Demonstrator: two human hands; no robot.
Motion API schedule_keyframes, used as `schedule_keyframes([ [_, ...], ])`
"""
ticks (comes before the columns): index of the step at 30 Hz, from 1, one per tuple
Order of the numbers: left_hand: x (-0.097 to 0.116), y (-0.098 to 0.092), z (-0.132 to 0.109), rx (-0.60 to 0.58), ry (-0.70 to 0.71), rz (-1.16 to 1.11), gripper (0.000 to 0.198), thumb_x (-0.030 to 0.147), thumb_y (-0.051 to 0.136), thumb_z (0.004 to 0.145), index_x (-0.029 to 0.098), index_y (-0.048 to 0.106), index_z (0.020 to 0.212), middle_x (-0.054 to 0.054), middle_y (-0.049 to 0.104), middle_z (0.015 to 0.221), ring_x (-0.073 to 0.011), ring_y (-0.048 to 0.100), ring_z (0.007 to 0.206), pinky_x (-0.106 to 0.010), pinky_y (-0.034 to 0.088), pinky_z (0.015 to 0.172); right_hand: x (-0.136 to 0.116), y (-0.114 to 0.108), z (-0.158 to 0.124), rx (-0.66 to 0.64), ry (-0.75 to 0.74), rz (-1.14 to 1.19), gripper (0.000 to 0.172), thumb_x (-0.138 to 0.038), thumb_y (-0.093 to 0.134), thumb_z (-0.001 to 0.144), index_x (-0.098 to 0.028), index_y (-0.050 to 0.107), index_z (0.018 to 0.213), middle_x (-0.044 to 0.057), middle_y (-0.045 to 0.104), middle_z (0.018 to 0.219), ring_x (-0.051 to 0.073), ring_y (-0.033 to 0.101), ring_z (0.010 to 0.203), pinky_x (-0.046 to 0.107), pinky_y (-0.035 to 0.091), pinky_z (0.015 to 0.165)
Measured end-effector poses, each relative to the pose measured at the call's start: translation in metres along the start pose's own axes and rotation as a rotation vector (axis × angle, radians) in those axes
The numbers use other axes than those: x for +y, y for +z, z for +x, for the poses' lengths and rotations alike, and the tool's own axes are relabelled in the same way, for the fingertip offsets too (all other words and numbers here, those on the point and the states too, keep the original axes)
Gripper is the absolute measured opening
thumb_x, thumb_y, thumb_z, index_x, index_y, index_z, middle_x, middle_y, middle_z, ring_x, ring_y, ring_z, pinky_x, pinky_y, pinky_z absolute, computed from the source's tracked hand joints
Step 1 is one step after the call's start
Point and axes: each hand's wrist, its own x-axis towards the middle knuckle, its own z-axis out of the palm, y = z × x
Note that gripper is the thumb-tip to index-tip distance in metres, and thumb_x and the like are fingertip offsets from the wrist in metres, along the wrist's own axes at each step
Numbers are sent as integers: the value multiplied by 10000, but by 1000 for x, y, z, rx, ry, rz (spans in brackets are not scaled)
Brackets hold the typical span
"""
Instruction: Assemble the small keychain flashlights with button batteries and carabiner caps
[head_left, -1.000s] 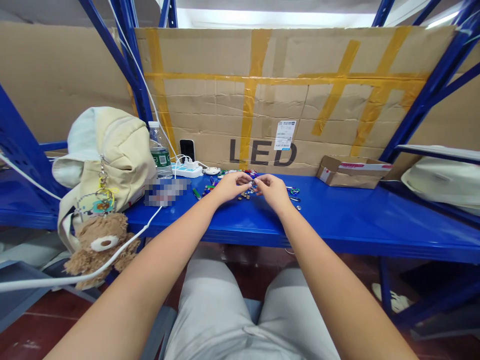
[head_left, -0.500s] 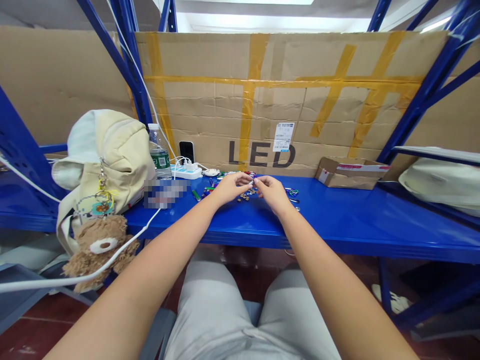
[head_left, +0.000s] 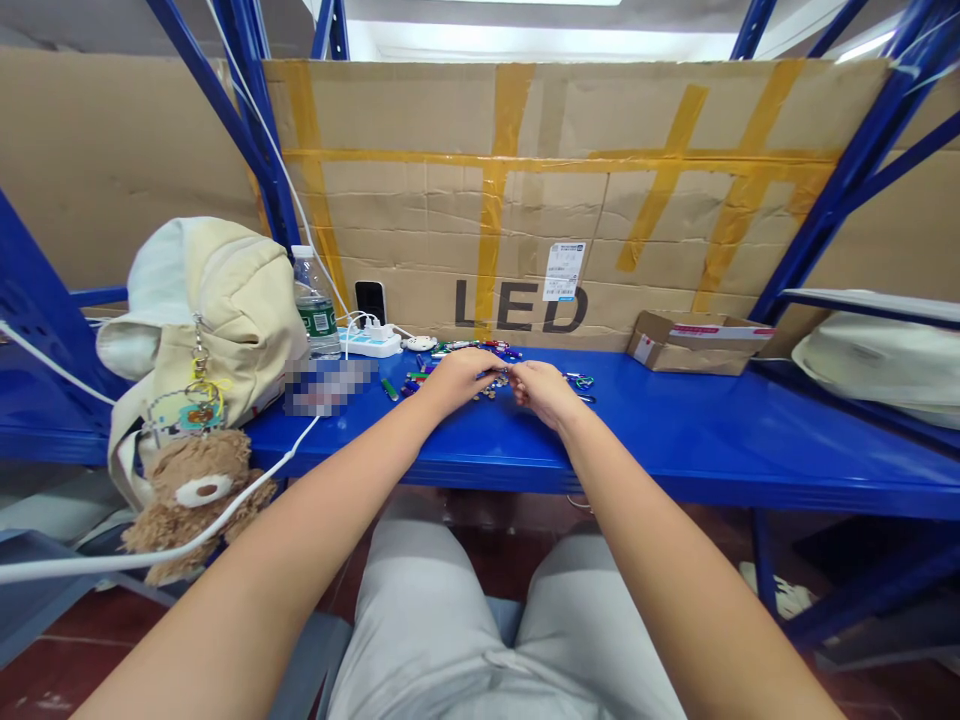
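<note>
Coloured carabiner clips [head_left: 461, 351] lie in a loose scatter on the blue counter [head_left: 675, 445], with small brown bits [head_left: 487, 393] bunched just below the hands. The left hand [head_left: 459, 378] and the right hand [head_left: 541, 391] curl inward, half closed, their fingertips meeting above the scatter. A thin blue piece [head_left: 482, 374] pokes out by the left hand, but the fingers cover the spot, so I cannot tell whether either hand has hold of it or of anything else.

Small, slick parts like these could easily slip from a light pinch and skitter across the smooth steel, perhaps off the front edge and down to the floor. Clips hooked together could drag their neighbours along if one is lifted, and a careless wrist could sweep through the pile.

Much is hard to make out. The clips are too tiny and crowded to count or tell apart, and the hands hide part of the heap. A blurred patch [head_left: 328, 386] on the counter, left of the hands, cannot be identified.
</note>
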Motion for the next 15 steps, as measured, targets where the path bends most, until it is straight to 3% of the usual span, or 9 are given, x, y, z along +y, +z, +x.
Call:
schedule_keyframes([
  [3,-5,1,1,24,-123,-101,178,207,611,787,159,704,931,-64,725,936,-198,668,891,-337,512,852,2,1,2,38,-57,-143,211,-353,544,781,-196,503,646,-12,537,552,114,482,453,255,411,480],
  [6,-14,0,0,35,-277,-288,214,262,629,774,128,691,929,-75,725,917,-187,673,863,-322,532,819,6,1,4,113,-331,-384,143,-335,554,791,-195,572,812,18,629,715,151,574,624,282,464,615],
  [9,-20,-1,0,-25,-321,-398,266,302,671,743,117,687,934,-85,723,927,-186,672,865,-335,533,832,7,-1,4,87,-512,-500,121,-266,533,813,-193,594,889,54,664,857,171,598,764,299,465,716],
  [15,-16,-2,-2,-77,-283,-385,260,300,648,767,125,700,953,-89,724,959,-200,671,883,-336,522,832,-1,-4,-3,98,-506,-571,115,-225,535,812,-197,562,704,38,645,702,179,587,706,307,445,714],
])
